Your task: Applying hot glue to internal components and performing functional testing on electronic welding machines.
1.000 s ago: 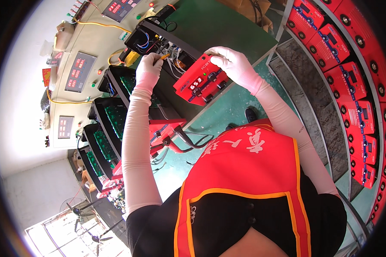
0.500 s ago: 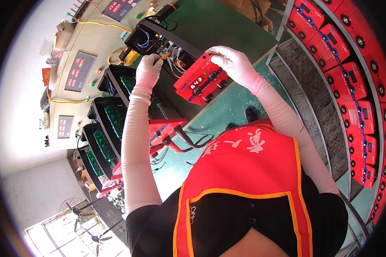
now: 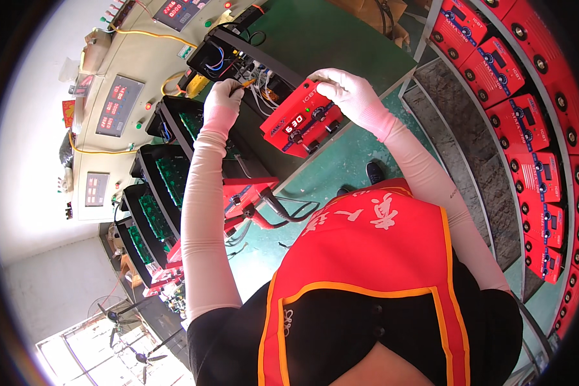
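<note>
My right hand (image 3: 347, 93), in a white glove, pinches the upper edge of a red welding machine front panel (image 3: 305, 119). The panel is tilted outward; its digital display and a green light are lit, and knobs and sockets stick out. Behind it, white wires (image 3: 258, 96) run into the opened machine's electronics (image 3: 243, 63). My left hand (image 3: 222, 106), gloved too, is closed on a slim yellow-orange tool that looks like a small screwdriver (image 3: 248, 83). Its far end points in among the wires; whether it touches anything there I cannot tell.
Several opened black machine housings with green circuit boards (image 3: 174, 172) line the bench to the left. Behind them stands a test console (image 3: 119, 106) with lit meters. At the right, a rack (image 3: 489, 186) carries finished red machines. Red panels with black cables (image 3: 251, 196) jut out below my left forearm.
The digits on the panel's display and on the console meters have changed. My hands, the tool and the panel stay almost where they were.
</note>
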Motion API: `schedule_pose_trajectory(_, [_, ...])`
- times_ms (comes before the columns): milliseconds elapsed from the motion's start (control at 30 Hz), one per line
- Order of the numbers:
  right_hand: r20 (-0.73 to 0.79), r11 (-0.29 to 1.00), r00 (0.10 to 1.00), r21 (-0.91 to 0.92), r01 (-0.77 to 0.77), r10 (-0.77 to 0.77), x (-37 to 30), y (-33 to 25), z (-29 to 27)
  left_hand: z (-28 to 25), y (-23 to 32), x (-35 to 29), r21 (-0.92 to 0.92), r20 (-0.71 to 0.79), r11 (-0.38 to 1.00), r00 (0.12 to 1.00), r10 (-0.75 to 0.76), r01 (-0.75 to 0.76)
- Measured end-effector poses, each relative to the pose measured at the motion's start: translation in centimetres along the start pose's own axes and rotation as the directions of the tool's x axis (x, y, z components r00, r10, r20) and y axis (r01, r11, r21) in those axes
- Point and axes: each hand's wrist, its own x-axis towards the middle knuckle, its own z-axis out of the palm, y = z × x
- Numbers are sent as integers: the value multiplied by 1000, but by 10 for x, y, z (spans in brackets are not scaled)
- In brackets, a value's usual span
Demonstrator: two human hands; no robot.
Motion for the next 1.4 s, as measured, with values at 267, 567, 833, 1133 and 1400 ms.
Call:
schedule_pose_trajectory(267, [5,999,1000,44,-25,24,0,1,3,-1,-5,-1,22,23,1000,1000,-3,2])
schedule_pose_trajectory(567, [10,999,999,-12,-36,36,0,-5,1,-1,4,0,53,28,998,999,-26,25])
schedule_pose_trajectory(833, [-7,1000,1000,25,-7,7,0,1,1,2,-3,2,41,86,998,995,-53,49])
schedule_pose_trajectory(1133, [10,999,1000,14,-29,29,0,-3,1,2,2,0,22,15,998,998,-58,58])
schedule_pose_trajectory(1400, [-7,1000,1000,9,-14,14,0,0,2,-1,-4,2,32,35,999,999,-15,14])
